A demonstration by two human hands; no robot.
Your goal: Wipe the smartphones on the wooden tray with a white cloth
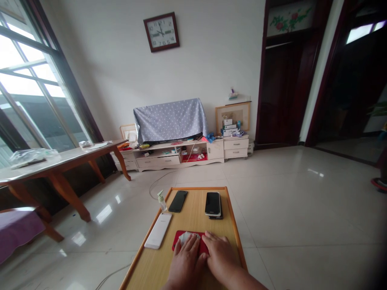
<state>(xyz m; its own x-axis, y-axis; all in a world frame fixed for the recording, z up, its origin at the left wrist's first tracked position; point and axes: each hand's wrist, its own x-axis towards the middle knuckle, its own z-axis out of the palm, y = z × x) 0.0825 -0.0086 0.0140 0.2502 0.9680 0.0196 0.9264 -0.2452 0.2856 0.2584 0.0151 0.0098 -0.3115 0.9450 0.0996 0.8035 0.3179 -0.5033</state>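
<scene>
A red phone (203, 249) lies crosswise near the front of the small wooden table. My left hand (186, 259) presses a whitish cloth (185, 237) against its top, the fingers stretched over the cloth. My right hand (220, 253) grips the phone's right end, with fingertips near the far edge and thumb toward the near one. Both hands hide much of the phone. To the left lies a white phone (159, 230). Beyond it are a dark phone (178, 201) and a clear pump bottle (162, 200). A stack of phones (213, 204) sits at the far right.
The small table (193, 199) has a raised orange rim. Across the tiled floor (290, 201) stands a white TV cabinet (160, 161) with a cloth-covered screen (171, 119). A wooden dining table (69, 155) is at the left, and a cable (113, 276) runs over the floor.
</scene>
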